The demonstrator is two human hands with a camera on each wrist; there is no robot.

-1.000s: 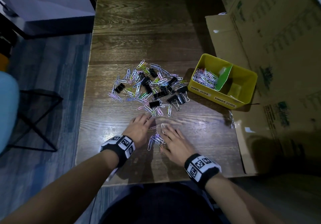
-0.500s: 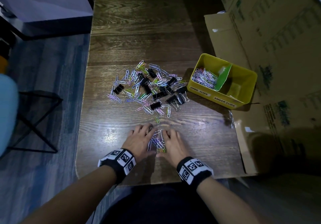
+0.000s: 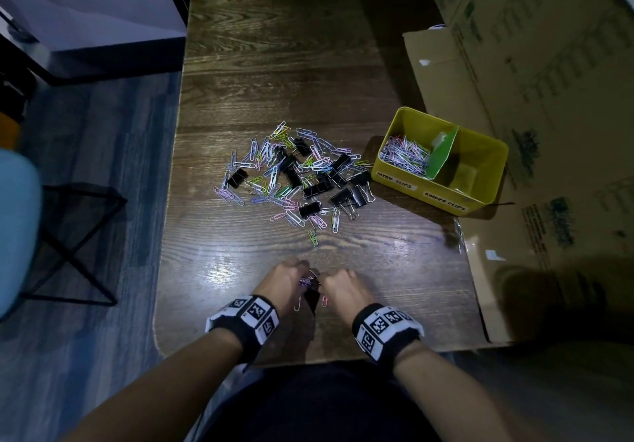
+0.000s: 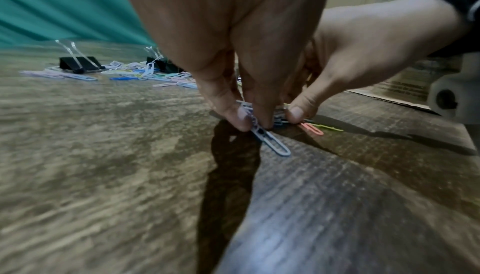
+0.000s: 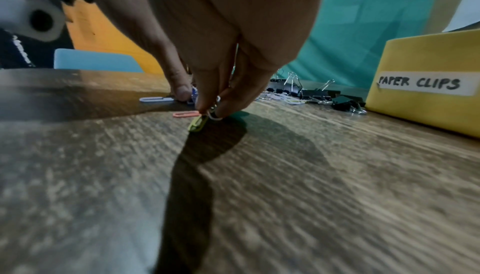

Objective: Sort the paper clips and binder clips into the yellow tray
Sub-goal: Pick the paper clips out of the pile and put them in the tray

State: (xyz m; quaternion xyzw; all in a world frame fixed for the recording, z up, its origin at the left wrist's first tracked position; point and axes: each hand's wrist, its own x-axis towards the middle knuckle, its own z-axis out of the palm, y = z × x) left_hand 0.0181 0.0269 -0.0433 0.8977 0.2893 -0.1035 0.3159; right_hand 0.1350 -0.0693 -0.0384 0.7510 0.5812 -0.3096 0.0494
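Half a second ago our 2 hands lay flat, raking a small batch of paper clips toward us; now both have curled. Our left hand (image 3: 286,280) pinches a bunch of paper clips (image 4: 262,132) against the worktop (image 3: 240,270), and our right hand (image 3: 339,289) pinches more beside it, with a pink clip (image 5: 185,114) loose between them. We judge the batch ready to lift. The mixed pile (image 3: 298,177) waits further out, and the yellow tray (image 3: 490,153) to the right holds paper clips only.
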